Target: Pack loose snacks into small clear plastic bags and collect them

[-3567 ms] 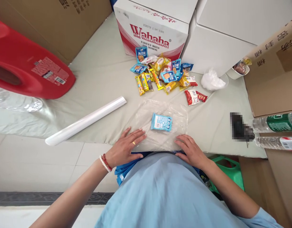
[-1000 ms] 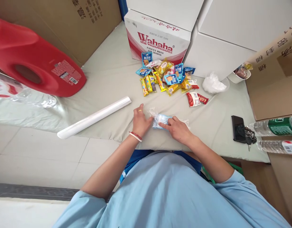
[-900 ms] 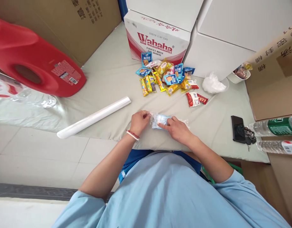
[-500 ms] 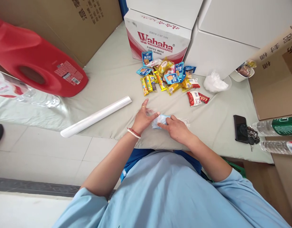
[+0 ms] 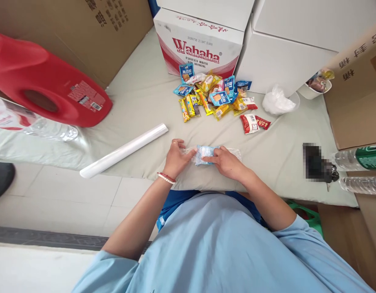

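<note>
A small light-blue packet (image 5: 207, 155) lies in clear plastic film (image 5: 236, 154) on the cloth-covered surface in front of me. My left hand (image 5: 177, 158), with bracelets at the wrist, is at the left end of the film; its fingers are curled and its thumb reaches to the packet's left edge. My right hand (image 5: 228, 162) grips the packet's right part, its index finger lying across the front. Beyond both hands is a pile of snack packets (image 5: 220, 97) in blue, yellow and red. Two red-and-white packets (image 5: 251, 123) lie apart from it.
A white film roll (image 5: 126, 149) lies to the left, near a red jug (image 5: 50, 81) and a water bottle (image 5: 50, 126). A Wahaha carton (image 5: 200, 44) stands behind the snacks. At right are a plastic bowl (image 5: 293, 106), a white tub (image 5: 313, 90) and bottles (image 5: 363, 185).
My left hand has shifted a little left and down, and its spread fingers have curled in. More of the blue packet shows. My right hand stays on the packet.
</note>
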{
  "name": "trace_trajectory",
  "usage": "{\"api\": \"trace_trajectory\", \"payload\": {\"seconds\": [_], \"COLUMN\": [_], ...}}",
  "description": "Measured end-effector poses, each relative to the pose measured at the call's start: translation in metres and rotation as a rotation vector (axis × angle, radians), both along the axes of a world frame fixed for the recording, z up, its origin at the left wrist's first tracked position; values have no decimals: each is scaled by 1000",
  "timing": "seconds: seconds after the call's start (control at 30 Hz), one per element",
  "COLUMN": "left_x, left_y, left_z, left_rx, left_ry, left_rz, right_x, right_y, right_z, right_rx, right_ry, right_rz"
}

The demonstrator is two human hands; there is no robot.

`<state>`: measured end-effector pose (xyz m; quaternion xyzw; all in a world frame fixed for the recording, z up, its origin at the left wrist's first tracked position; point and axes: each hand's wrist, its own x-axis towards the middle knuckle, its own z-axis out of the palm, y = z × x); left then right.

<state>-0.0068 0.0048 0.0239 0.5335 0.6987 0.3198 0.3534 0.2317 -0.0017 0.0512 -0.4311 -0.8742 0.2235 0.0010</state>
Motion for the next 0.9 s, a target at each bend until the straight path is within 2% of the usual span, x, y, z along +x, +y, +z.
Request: {"api": "trace_trajectory", "payload": {"seconds": [0.07, 0.13, 0.2, 0.3, 0.37, 0.47, 0.6, 0.67, 0.7, 0.8, 0.83, 0.9], "left_x": [3, 3, 5, 22, 41, 64, 69, 67, 66, 68, 70, 73], "left_y": [0, -3, -8, -14, -15, -16, -24, -30, -34, -44, -47, -50], "left_z": [6, 15, 26, 36, 36, 28, 17, 13, 12, 8, 6, 4], "left_rx": [-48, -95, -78, 46, 96, 155, 262, 298, 310, 322, 319, 317], "left_ry": [109, 121, 97, 73, 77, 188, 386, 510, 575, 721, 754, 806], "left_rz": [-82, -184, -194, -172, -284, -430, -508, -571, -604, -658, -659, -648], "right_x": [1, 1, 0, -5, -8, -3, 35, 58, 67, 79, 78, 70], "right_y": [1, 2, 3, 3, 2, -2, -11, -15, -16, -15, -14, -12], "right_z": [1, 1, 0, -2, -3, -5, -6, -6, -7, -13, -16, -21], "right_rx": [-9, -17, -24, -12, 14, 47, -50, -107, -104, 65, 140, 236], "right_ry": [6, 29, 51, 49, 33, 63, 324, 384, 363, 195, 144, 76], "right_rz": [-1, -3, 5, 19, 15, 16, 66, -33, -139, -514, -590, -631]}}
